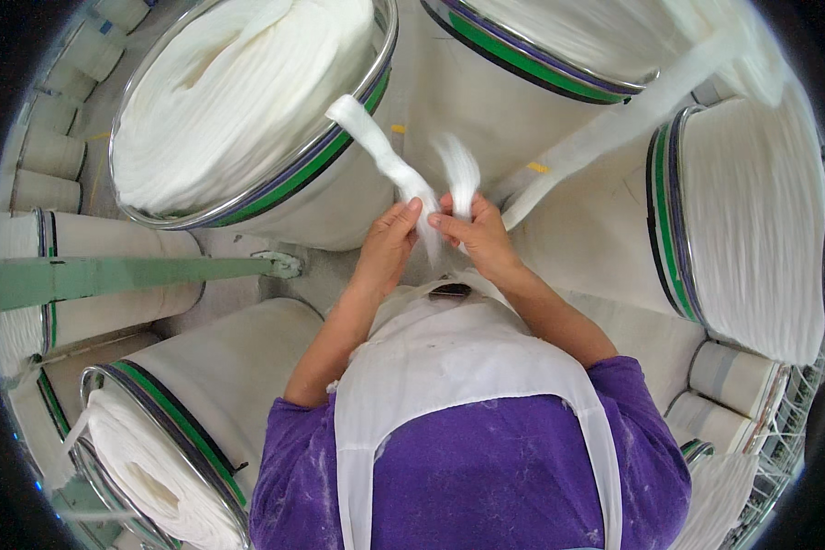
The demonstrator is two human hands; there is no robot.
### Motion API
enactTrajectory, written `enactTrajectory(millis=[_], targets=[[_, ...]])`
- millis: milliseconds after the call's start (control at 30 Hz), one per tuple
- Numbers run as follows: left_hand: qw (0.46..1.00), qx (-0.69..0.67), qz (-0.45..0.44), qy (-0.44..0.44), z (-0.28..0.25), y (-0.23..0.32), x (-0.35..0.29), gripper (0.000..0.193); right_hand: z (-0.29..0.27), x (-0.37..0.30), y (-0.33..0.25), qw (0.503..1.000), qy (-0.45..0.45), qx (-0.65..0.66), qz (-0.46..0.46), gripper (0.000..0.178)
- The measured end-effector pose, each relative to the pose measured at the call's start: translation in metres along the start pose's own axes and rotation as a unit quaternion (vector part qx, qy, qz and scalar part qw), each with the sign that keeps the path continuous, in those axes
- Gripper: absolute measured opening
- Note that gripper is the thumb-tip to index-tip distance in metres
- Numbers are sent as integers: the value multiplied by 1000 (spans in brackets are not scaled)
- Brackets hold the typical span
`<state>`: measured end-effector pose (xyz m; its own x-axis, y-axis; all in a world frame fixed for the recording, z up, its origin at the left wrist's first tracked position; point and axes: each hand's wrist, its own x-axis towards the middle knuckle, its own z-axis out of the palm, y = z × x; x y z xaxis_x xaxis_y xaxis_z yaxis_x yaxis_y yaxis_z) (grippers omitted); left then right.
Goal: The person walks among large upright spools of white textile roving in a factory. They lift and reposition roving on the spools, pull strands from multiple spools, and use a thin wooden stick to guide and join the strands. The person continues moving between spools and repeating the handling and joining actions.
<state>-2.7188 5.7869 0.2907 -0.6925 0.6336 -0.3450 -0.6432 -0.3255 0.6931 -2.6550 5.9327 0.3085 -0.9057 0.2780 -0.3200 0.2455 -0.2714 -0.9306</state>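
My left hand [391, 242] is pinched on a white fibre sliver [376, 147], a soft rope of loose fibre whose upper stretch reaches the rim of the large can [275, 206] at the upper left. A frayed tip hangs below those fingers. Close beside it, my right hand [478, 236] grips a second sliver [459, 165], its fluffy end standing up above the fingers. A long sliver [596, 133] slants down from the upper right and passes behind my right hand; whether it is the same piece I cannot tell. Both hands nearly touch in front of my apron.
Tall cans full of coiled sliver surround me: one at the top [522, 69], one at the right [674, 220], one at the lower left [170, 412]. A green metal bar [137, 275] juts in from the left. Smaller cans [50, 151] line the far left.
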Motion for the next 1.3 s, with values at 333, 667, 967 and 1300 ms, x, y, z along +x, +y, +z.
enactTrajectory(millis=[333,667,967,1300], targets=[[989,-106,-74,-68,-2,20,-10,15,-5,2,-11,986,63,-114,-104,23],[994,-68,-29,-82,9,25,-5,33,4,-33,-28,892,9,-362,-269,26],[994,-75,62,-40,46,43,-13,39,12,-45,-24,851,116,-355,-369,31],[991,-101,58,-73,50,72,-21,35,52,-6,84,704,-573,-419,17,49]])
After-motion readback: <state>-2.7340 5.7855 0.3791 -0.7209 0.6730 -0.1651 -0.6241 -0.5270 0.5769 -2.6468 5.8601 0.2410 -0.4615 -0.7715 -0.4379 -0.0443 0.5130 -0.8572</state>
